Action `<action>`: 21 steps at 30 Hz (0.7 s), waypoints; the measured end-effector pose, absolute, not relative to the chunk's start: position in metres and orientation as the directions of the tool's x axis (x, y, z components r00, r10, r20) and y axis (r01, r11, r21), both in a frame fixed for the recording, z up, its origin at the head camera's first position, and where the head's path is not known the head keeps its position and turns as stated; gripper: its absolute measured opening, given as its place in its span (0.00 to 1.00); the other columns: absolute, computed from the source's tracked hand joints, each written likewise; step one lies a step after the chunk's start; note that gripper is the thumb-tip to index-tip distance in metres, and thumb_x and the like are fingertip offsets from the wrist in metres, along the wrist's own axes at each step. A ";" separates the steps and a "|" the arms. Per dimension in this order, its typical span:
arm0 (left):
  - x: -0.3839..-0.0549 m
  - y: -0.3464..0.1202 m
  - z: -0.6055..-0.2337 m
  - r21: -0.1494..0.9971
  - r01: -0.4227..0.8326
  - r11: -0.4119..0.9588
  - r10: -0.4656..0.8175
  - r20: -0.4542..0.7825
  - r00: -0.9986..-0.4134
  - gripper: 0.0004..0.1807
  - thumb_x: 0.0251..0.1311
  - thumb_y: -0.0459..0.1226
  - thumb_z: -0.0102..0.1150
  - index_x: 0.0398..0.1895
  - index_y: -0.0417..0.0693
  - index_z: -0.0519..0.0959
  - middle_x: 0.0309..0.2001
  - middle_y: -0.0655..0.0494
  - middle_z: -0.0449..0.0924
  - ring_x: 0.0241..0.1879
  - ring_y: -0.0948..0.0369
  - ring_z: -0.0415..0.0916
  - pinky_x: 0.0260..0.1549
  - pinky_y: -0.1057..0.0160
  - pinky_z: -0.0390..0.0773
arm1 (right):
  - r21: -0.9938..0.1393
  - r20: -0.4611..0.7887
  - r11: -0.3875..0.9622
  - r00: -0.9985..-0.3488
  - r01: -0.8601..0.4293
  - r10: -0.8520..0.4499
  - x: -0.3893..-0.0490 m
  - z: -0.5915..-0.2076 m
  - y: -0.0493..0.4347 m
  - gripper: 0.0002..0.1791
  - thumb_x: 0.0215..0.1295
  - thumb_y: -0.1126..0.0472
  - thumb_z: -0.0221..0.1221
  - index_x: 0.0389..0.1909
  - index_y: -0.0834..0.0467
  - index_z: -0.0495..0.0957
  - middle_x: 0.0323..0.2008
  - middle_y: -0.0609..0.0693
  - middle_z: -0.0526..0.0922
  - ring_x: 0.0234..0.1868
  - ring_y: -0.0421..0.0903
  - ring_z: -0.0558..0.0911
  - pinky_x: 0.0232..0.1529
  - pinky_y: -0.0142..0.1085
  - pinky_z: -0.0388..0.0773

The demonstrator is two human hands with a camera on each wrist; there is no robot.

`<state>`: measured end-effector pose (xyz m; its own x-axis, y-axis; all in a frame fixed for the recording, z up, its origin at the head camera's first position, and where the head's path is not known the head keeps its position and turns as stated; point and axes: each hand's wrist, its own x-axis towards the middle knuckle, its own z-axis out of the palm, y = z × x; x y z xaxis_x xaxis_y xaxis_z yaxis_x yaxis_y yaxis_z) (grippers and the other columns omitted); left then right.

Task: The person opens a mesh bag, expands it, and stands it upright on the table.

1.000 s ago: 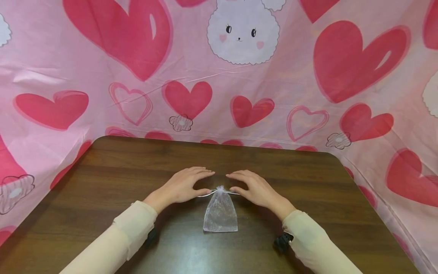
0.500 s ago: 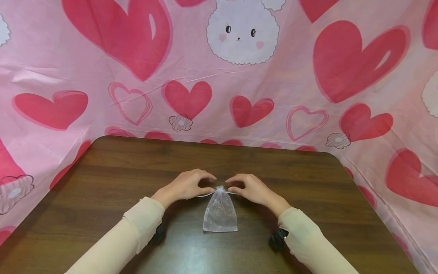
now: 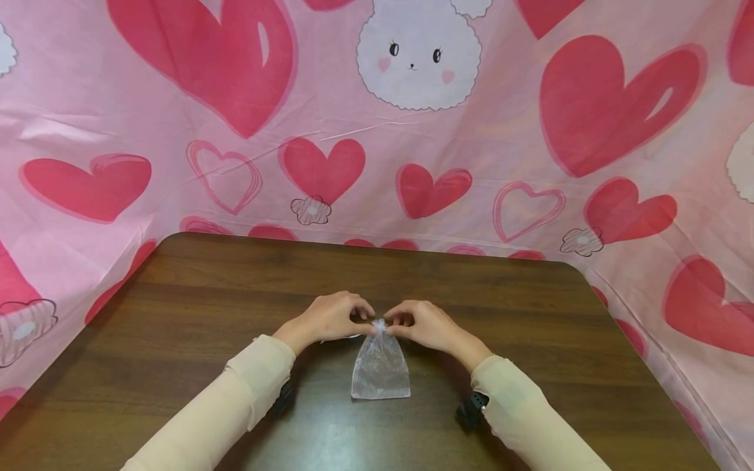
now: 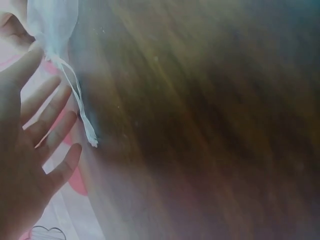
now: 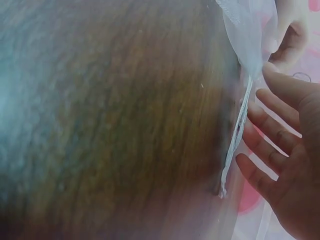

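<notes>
A small sheer whitish organza drawstring pouch (image 3: pixel 380 374) lies on the brown wooden table, its gathered neck pointing away from me. My left hand (image 3: pixel 331 316) is at the left side of that neck, thumb tip right at the gathers. Opposite it, my right hand (image 3: pixel 434 326) has its thumb tip at the right side of the neck. Both hands have bent, spread fingers with a gap between thumb and forefinger. White drawstring (image 4: pixel 80 105) trails beneath the left fingers; on the other side a drawstring end (image 5: pixel 234 145) runs beside the right fingers.
The dark wood table (image 3: pixel 235 275) has rounded far corners. Behind it and along its sides hangs a pink cloth (image 3: pixel 377 131) printed with red hearts and a white animal face. A black wrist device (image 3: pixel 471 411) sits under the right sleeve.
Both hands have moved inward along the drawstrings to the pouch's neck. Their thumbs and forefingers have drawn closer together. The pouch has hardly moved.
</notes>
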<state>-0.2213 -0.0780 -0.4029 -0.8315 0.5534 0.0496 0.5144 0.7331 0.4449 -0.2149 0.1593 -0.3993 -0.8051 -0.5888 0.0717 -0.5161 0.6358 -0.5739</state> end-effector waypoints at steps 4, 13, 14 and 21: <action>-0.220 -0.075 -0.403 0.428 0.513 0.744 0.550 0.043 -0.834 0.17 0.53 0.57 0.70 0.41 0.63 0.85 0.36 0.70 0.78 0.42 0.65 0.74 0.41 0.54 0.74 | -0.542 0.065 0.655 -0.804 -0.526 -0.591 -0.215 -0.401 0.157 0.14 0.61 0.53 0.69 0.46 0.53 0.86 0.29 0.38 0.78 0.29 0.36 0.74 0.32 0.32 0.74; -0.218 -0.068 -0.404 0.383 0.513 0.768 0.547 0.024 -0.837 0.14 0.50 0.55 0.73 0.35 0.63 0.82 0.34 0.69 0.75 0.40 0.65 0.72 0.39 0.53 0.74 | -0.482 0.064 0.695 -0.813 -0.533 -0.579 -0.213 -0.402 0.150 0.12 0.58 0.52 0.71 0.41 0.52 0.86 0.28 0.37 0.76 0.29 0.35 0.74 0.31 0.32 0.73; -0.218 -0.068 -0.405 0.382 0.514 0.768 0.547 0.027 -0.837 0.14 0.50 0.55 0.73 0.33 0.63 0.82 0.34 0.69 0.75 0.40 0.65 0.72 0.39 0.53 0.74 | -0.481 0.062 0.699 -0.815 -0.530 -0.576 -0.213 -0.402 0.150 0.12 0.58 0.53 0.71 0.40 0.51 0.86 0.28 0.37 0.76 0.29 0.35 0.74 0.31 0.32 0.72; -0.217 -0.065 -0.402 0.415 0.497 0.762 0.542 0.009 -0.840 0.13 0.50 0.52 0.74 0.30 0.62 0.78 0.30 0.70 0.76 0.37 0.66 0.72 0.39 0.53 0.73 | -0.509 0.048 0.707 -0.836 -0.491 -0.546 -0.210 -0.401 0.149 0.10 0.57 0.53 0.72 0.37 0.50 0.83 0.28 0.38 0.77 0.29 0.36 0.75 0.31 0.34 0.73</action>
